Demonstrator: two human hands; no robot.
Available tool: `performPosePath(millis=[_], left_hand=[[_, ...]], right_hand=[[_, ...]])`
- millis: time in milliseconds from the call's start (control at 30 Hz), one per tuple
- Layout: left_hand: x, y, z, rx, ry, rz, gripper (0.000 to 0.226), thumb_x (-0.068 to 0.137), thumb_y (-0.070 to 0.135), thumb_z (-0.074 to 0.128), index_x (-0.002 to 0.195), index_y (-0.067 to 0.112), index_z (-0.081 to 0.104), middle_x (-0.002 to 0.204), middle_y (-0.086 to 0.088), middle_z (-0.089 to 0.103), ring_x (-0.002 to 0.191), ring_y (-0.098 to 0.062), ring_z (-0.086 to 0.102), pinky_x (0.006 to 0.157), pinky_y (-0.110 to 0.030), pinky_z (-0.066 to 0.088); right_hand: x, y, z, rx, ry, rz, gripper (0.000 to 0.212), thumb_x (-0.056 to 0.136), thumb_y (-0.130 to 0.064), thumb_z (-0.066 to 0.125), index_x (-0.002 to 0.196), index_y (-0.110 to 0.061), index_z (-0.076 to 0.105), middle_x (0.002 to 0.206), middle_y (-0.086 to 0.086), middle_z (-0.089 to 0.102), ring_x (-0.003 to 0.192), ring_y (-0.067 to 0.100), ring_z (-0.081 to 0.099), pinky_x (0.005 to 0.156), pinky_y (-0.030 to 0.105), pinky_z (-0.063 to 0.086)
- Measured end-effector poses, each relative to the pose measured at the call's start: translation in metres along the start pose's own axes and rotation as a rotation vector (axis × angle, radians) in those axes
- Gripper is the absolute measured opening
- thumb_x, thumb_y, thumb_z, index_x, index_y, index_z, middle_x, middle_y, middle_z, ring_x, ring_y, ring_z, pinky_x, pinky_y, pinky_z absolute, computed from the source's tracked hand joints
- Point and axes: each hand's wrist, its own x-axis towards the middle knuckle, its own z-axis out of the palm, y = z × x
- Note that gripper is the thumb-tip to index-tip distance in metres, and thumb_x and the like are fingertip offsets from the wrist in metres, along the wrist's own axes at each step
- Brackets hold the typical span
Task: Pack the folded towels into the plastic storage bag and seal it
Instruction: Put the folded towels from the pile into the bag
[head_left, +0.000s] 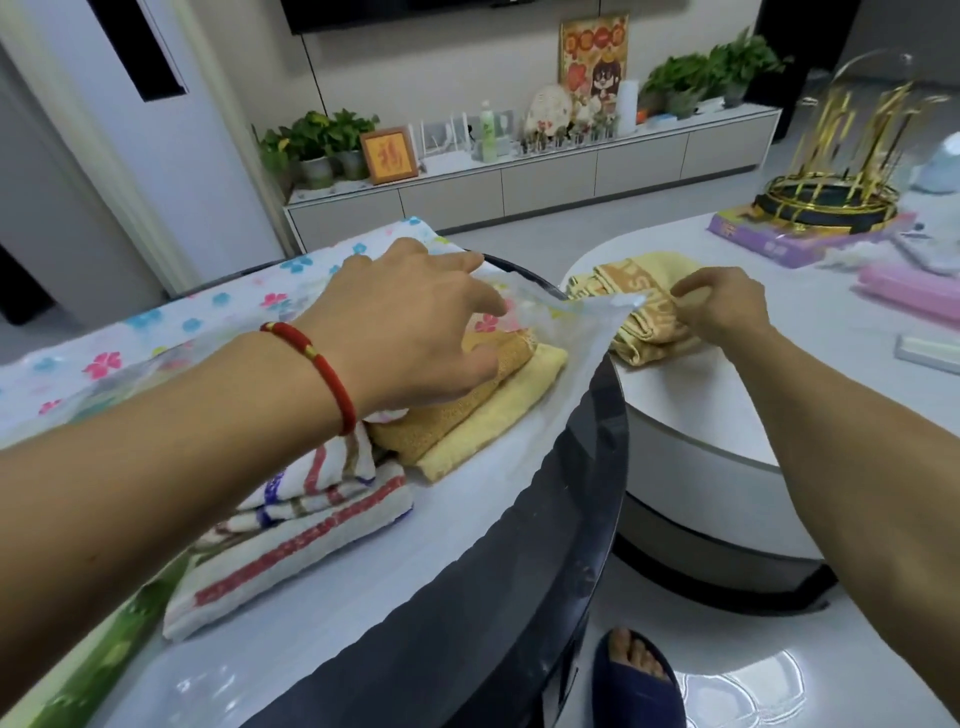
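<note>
Left hand (410, 322) fingers spread, lifting floral plastic storage bag (519, 447) flap over yellow towel (498, 410) and striped towel (291, 540); right hand (722, 306) pinches lettered yellow towel (639, 306), writing unreadable.

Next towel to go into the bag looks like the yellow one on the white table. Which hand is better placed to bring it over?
Right. The right hand already pinches the yellow towel, while the left hand is busy at the plastic storage bag, over the towels there.

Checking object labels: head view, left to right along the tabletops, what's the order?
Striped towel → left hand → yellow folded towels → yellow towel on the white table → right hand → pink box.
</note>
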Motion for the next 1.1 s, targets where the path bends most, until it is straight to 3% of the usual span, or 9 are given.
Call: performPosePath(millis=[100, 200, 367, 600, 733, 833, 933, 1033, 1100], left_hand=[[-0.016, -0.005, -0.005, 0.017, 0.017, -0.024, 0.046, 0.088, 0.056, 0.046, 0.132, 0.045, 0.054, 0.156, 0.007, 0.036, 0.131, -0.032, 0.041, 0.093, -0.053, 0.047], [-0.045, -0.013, -0.013, 0.099, 0.023, -0.042, 0.048, 0.087, 0.057, 0.044, 0.133, 0.046, 0.053, 0.149, 0.007, 0.042, 0.127, -0.034, 0.042, 0.089, -0.053, 0.047], [-0.093, -0.036, -0.029, 0.093, -0.038, -0.189, 0.049, 0.086, 0.054, 0.047, 0.135, 0.048, 0.048, 0.148, 0.006, 0.042, 0.124, -0.035, 0.044, 0.086, -0.049, 0.046], [-0.142, -0.076, -0.064, 0.1, -0.169, -0.309, 0.058, 0.089, 0.05, 0.048, 0.146, 0.04, 0.04, 0.147, -0.001, 0.047, 0.126, -0.03, 0.05, 0.085, -0.039, 0.042], [-0.152, -0.095, -0.088, 0.035, -0.137, -0.306, 0.059, 0.096, 0.053, 0.038, 0.149, 0.027, 0.039, 0.15, -0.008, 0.045, 0.131, -0.03, 0.046, 0.095, -0.038, 0.041], [-0.151, -0.104, -0.099, 0.004, -0.108, -0.316, 0.06, 0.098, 0.057, 0.028, 0.147, 0.025, 0.044, 0.15, -0.01, 0.045, 0.13, -0.032, 0.046, 0.093, -0.038, 0.04], [-0.146, -0.11, -0.107, 0.026, -0.074, -0.3, 0.062, 0.099, 0.056, 0.021, 0.133, 0.018, 0.057, 0.138, -0.014, 0.054, 0.113, -0.032, 0.051, 0.078, -0.035, 0.037], [-0.143, -0.114, -0.108, 0.009, -0.043, -0.311, 0.062, 0.097, 0.057, 0.022, 0.134, 0.019, 0.056, 0.139, -0.012, 0.054, 0.116, -0.032, 0.051, 0.079, -0.036, 0.037], [-0.142, -0.112, -0.104, -0.006, -0.032, -0.32, 0.063, 0.096, 0.059, 0.026, 0.143, 0.024, 0.048, 0.145, -0.01, 0.051, 0.122, -0.033, 0.051, 0.081, -0.037, 0.039]], right_hand=[[-0.02, -0.01, -0.024, 0.186, 0.077, -0.016, 0.024, 0.086, -0.011, 0.069, 0.095, -0.031, 0.078, 0.116, 0.006, 0.071, 0.084, 0.02, 0.064, 0.055, 0.024, 0.049], [-0.054, -0.02, -0.061, 0.359, 0.058, -0.078, 0.028, 0.083, -0.004, 0.07, 0.098, -0.027, 0.078, 0.119, 0.005, 0.069, 0.075, 0.008, 0.06, 0.058, 0.023, 0.049], [-0.137, -0.045, -0.143, 0.391, -0.09, -0.22, 0.033, 0.081, 0.01, 0.064, 0.088, -0.02, 0.075, 0.104, 0.01, 0.067, 0.082, 0.02, 0.062, 0.069, 0.029, 0.052], [-0.27, -0.115, -0.201, 0.375, -0.884, -0.292, 0.032, 0.091, 0.015, 0.059, 0.095, -0.011, 0.077, 0.089, 0.011, 0.07, 0.077, 0.022, 0.068, 0.062, 0.024, 0.061], [-0.331, -0.164, -0.139, 0.483, -1.096, -0.344, 0.034, 0.091, 0.017, 0.056, 0.096, -0.011, 0.075, 0.084, 0.012, 0.066, 0.069, 0.019, 0.065, 0.059, 0.025, 0.055], [-0.348, -0.21, -0.072, 0.723, -0.97, -0.335, 0.033, 0.089, 0.015, 0.06, 0.091, -0.014, 0.077, 0.086, 0.009, 0.068, 0.069, 0.019, 0.063, 0.064, 0.03, 0.051], [-0.346, -0.234, -0.006, 0.863, -0.631, -0.27, 0.024, 0.089, 0.005, 0.067, 0.102, -0.013, 0.077, 0.106, 0.012, 0.074, 0.082, 0.018, 0.069, 0.07, 0.028, 0.06], [-0.349, -0.215, 0.046, 0.741, -0.718, -0.155, 0.041, 0.093, -0.014, 0.074, 0.132, -0.008, 0.064, 0.133, 0.013, 0.063, 0.115, 0.024, 0.065, 0.101, 0.041, 0.056], [-0.352, -0.2, 0.063, 0.602, -0.716, -0.189, 0.045, 0.094, -0.014, 0.071, 0.137, -0.012, 0.06, 0.132, 0.013, 0.062, 0.102, 0.021, 0.067, 0.095, 0.039, 0.059]])
